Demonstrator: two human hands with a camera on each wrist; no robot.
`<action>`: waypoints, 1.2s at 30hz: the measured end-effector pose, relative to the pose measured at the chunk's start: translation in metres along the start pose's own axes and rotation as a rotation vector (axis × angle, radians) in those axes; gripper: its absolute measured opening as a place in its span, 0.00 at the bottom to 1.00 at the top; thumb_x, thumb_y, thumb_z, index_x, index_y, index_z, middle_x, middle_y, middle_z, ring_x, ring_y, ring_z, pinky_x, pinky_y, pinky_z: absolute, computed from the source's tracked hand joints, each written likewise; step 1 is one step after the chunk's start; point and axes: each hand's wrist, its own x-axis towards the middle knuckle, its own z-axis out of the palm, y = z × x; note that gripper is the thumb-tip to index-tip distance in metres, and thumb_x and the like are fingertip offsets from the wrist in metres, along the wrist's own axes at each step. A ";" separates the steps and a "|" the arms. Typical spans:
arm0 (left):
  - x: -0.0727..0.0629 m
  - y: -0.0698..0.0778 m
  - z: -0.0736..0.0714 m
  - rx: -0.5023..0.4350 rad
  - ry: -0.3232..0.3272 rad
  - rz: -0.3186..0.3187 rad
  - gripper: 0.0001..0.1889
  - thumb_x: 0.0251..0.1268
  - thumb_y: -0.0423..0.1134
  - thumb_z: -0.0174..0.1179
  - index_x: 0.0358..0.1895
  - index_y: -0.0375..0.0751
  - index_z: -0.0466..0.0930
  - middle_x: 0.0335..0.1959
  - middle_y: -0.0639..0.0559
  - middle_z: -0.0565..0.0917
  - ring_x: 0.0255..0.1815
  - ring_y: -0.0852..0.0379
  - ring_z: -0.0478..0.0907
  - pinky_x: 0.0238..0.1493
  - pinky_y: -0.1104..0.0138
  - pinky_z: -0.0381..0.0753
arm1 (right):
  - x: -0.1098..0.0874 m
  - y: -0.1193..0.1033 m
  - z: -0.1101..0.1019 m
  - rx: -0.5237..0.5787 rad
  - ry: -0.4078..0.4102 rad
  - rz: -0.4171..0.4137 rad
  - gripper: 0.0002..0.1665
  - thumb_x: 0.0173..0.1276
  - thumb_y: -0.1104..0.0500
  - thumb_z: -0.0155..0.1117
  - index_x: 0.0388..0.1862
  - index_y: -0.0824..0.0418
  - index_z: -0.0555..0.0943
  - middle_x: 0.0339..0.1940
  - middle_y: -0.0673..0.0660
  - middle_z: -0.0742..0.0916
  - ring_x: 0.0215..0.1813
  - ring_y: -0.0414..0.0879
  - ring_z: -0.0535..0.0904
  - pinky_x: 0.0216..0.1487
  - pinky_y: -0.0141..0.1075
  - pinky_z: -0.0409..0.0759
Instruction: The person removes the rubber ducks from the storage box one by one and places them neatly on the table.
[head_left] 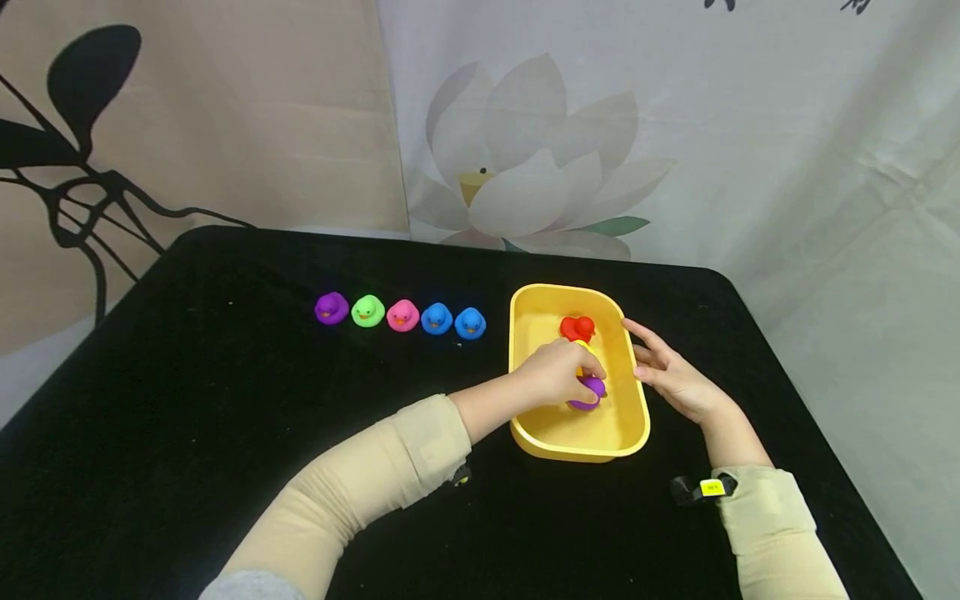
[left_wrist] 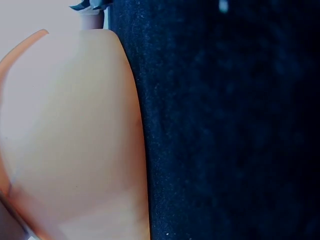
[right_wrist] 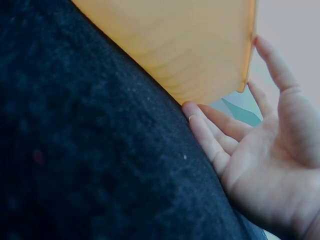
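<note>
**Left hand pinches a purple duck inside the tray; the row lies off to its left**

The left hand (head_left: 558, 375) reaches over the near-left rim of a yellow, rounded rectangular plastic tray (head_left: 637, 437), thumb and fingers pinching a small glossy purple toy duck (head_left: 594, 387) above or on the tray floor; contact below is hidden. Beyond it sit a red toy duck (head_left: 577, 328) and a bright yellow toy (head_left: 580, 372), mostly covered by the fingers.

The tray's long axis runs away from the person. Well to its left, a crosswise line holds a violet duck (head_left: 332, 308), a lime-green duck (head_left: 368, 311), a pink duck (head_left: 402, 316) and two blue ducks (head_left: 437, 318). The left hand is nearer that line; the right hand (head_left: 678, 383), fingers spread, touches the tray's right side.

The surface (head_left: 262, 400) is black cloth; behind hangs a pale lotus-print curtain (head_left: 540, 158).
</note>
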 end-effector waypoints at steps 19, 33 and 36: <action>-0.005 -0.003 -0.006 -0.056 0.003 0.139 0.16 0.57 0.39 0.69 0.50 0.42 0.85 0.33 0.62 0.82 0.34 0.64 0.74 0.38 0.79 0.72 | -0.001 0.001 0.001 0.008 -0.010 -0.013 0.42 0.74 0.57 0.53 0.78 0.46 0.44 0.72 0.67 0.62 0.63 0.51 0.71 0.64 0.60 0.58; -0.025 0.000 -0.026 -0.127 0.090 0.282 0.19 0.58 0.40 0.67 0.53 0.43 0.83 0.45 0.60 0.82 0.48 0.61 0.70 0.50 0.75 0.68 | -0.001 -0.002 0.001 0.012 -0.005 0.001 0.42 0.74 0.56 0.53 0.78 0.47 0.44 0.72 0.69 0.62 0.62 0.51 0.72 0.64 0.55 0.62; -0.030 0.001 -0.029 -0.133 0.116 0.298 0.18 0.58 0.40 0.67 0.53 0.44 0.83 0.45 0.60 0.82 0.49 0.61 0.68 0.51 0.72 0.67 | -0.001 -0.003 0.002 0.009 0.000 0.003 0.42 0.74 0.56 0.53 0.78 0.47 0.44 0.72 0.68 0.62 0.63 0.51 0.72 0.64 0.58 0.60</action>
